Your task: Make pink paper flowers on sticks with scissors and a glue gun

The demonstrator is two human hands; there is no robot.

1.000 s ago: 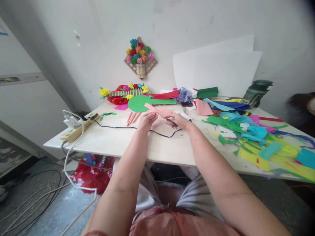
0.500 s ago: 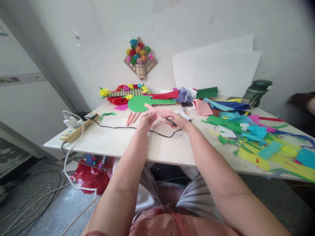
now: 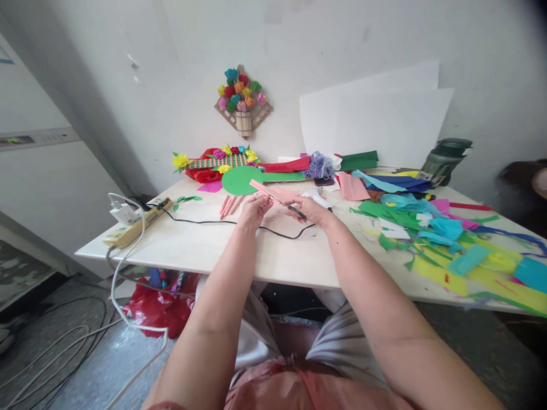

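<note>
My left hand [image 3: 253, 212] holds a strip of pink paper [image 3: 273, 192] above the white table [image 3: 205, 245]. My right hand [image 3: 311, 210] grips black-handled scissors [image 3: 296, 212] whose blades point into the pink paper. A black cable [image 3: 239, 223] runs across the table just under both hands. Pink cut strips [image 3: 231, 204] lie to the left of my left hand. A green paper disc [image 3: 241, 179] lies just beyond the hands.
Coloured paper scraps [image 3: 444, 239] cover the table's right half. A power strip [image 3: 135, 223] sits at the left edge, white cords hanging to the floor. Paper flowers [image 3: 217, 160] and white sheets [image 3: 376, 122] lean at the wall. A red bag [image 3: 158, 307] lies under the table.
</note>
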